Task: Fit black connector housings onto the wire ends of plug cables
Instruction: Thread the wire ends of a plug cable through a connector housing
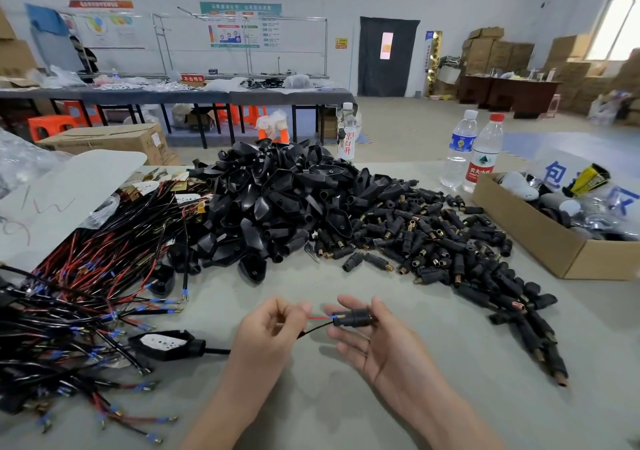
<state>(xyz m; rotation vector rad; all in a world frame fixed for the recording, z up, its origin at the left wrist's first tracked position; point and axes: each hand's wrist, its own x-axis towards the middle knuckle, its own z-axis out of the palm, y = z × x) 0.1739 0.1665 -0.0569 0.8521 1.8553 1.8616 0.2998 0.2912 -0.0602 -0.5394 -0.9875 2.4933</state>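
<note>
My left hand pinches a red wire and a black wire of a plug cable. The cable's flat black plug lies on the table to the left. My right hand holds a small black connector housing between thumb and fingers. The red wire's blue-sleeved tip enters the housing's left end. A heap of small black housings with brass ends spreads at the right. A pile of larger black covers sits at centre. Red and black cables lie tangled at the left.
A cardboard box with mixed parts stands at the right edge. Two water bottles stand behind the heaps, and a third bottle stands further back. A white sheet leans at the left. The grey table shows bare near me.
</note>
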